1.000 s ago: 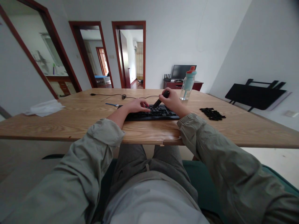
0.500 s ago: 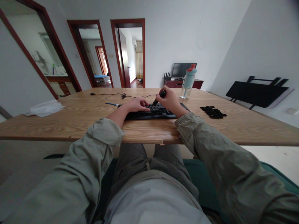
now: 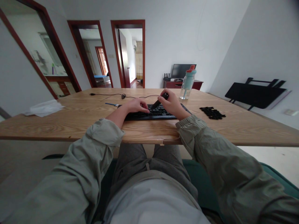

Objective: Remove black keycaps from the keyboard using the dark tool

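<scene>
A black keyboard (image 3: 149, 115) lies near the front edge of the wooden table, with dark keys partly covered by my hands. Over its left part rests my left hand (image 3: 137, 105), index finger bent down close to the thumb; anything between them is hidden. My right hand (image 3: 171, 104) is wrapped around a thick black stick-like tool (image 3: 159, 103). Its rounded end sticks out above the fist and its lower end slants down left to the keys, beside my left fingertips. The exact kind of tool cannot be made out.
Right of the keyboard lies a pile of small black pieces (image 3: 212, 113), apparently keycaps. A clear bottle with a red and teal lid (image 3: 187, 82) stands behind. A black cable (image 3: 123, 95), a thin blue-handled item (image 3: 111, 104) and white paper (image 3: 44, 108) lie on the table (image 3: 88, 124).
The black tool has tilted further over, its top moving right and down with my right hand. My left index finger has bent down toward the thumb.
</scene>
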### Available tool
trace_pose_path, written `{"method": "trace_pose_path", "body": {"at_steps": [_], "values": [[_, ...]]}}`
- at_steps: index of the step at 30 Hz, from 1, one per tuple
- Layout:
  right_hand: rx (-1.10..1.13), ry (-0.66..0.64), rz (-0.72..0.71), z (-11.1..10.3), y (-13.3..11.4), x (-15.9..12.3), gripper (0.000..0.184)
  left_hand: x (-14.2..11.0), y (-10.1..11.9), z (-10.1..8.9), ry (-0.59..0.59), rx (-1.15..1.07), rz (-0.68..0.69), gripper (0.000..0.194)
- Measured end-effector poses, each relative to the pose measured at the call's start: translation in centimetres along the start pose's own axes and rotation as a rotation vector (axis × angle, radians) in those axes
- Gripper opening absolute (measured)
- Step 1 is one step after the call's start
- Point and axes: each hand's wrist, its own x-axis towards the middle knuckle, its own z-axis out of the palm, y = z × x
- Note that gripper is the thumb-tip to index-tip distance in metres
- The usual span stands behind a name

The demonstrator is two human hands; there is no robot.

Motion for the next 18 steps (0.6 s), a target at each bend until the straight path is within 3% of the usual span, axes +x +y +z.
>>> {"method": "trace_pose_path", "body": {"at_steps": [9, 18], "values": [[0.022, 0.034, 0.074, 0.5, 1.5, 0.9, 0.017, -0.1, 1.5, 0.4, -0.026, 0.08, 0.068, 0.033], [0.011, 0.012, 0.002, -0.2, -0.2, -0.6, 0.013, 0.0, 1.4, 0.8, -0.028, 0.139, 0.156, 0.022]]}}
